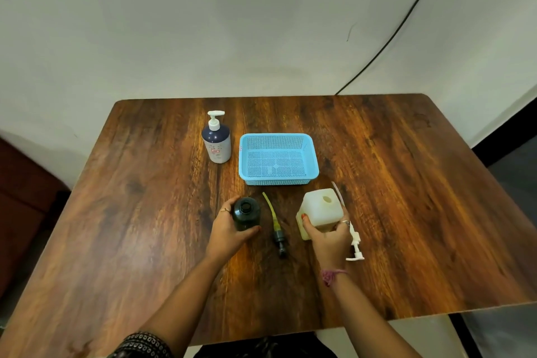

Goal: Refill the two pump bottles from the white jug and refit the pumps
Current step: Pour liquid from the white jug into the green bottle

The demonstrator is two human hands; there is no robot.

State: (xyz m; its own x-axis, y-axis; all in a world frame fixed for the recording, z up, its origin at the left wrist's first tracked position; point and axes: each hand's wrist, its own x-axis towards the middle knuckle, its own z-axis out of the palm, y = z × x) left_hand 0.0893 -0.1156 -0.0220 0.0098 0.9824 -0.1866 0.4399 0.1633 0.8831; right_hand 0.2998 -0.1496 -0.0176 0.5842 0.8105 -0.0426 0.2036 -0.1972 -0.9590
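White jug (321,208) stands uncapped on the table (406,197), gripped by the right hand (329,237); left hand (229,231) clasps the open dark bottle (246,212). Tilt slowly, spout just over the mouth, bottle held steady

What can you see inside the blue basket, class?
The blue basket holds nothing visible: only its perforated floor and walls show. Its near wall hides a thin strip of floor, and the table beneath it is mostly covered.
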